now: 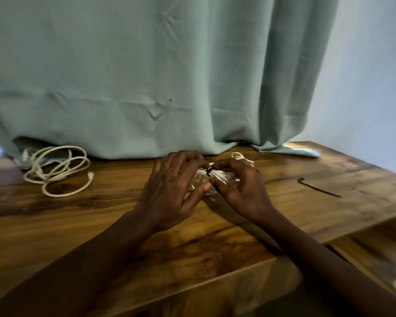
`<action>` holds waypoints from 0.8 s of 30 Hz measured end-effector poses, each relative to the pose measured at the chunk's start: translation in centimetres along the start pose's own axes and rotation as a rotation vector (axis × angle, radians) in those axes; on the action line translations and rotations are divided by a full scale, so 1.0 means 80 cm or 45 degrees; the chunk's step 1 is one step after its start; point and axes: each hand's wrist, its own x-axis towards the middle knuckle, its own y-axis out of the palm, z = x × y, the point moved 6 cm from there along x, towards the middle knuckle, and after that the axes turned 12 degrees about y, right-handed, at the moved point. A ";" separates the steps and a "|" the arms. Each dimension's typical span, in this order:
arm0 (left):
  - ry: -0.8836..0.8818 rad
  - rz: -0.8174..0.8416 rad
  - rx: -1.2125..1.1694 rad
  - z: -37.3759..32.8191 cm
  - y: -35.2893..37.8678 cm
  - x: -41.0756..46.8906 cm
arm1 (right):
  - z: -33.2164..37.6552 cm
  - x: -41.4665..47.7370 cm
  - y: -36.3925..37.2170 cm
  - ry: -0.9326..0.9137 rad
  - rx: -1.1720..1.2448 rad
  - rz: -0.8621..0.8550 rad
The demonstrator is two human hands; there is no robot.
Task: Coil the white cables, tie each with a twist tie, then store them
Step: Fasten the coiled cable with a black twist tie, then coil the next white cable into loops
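Note:
A coiled white cable lies bunched on the wooden table between my hands, mostly hidden by them. A dark twist tie wraps its middle. My left hand and my right hand both pinch the tie's ends with thumb and forefinger above the bundle. A second white cable lies loosely looped at the back left, its plug end pointing right. A spare dark twist tie lies on the table to the right.
A pale green curtain hangs behind the table and drapes onto its back edge. The table's right edge drops to a lower wooden shelf at the right.

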 end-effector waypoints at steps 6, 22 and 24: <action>0.136 0.413 -0.033 -0.015 0.070 0.016 | -0.070 -0.016 -0.119 0.105 -0.543 -0.244; -0.046 0.389 -0.195 0.013 0.065 -0.002 | -0.091 -0.034 -0.149 -0.078 -0.491 -0.406; -0.040 0.357 -0.161 0.014 0.051 -0.005 | -0.071 -0.040 -0.137 -0.077 -0.385 -0.382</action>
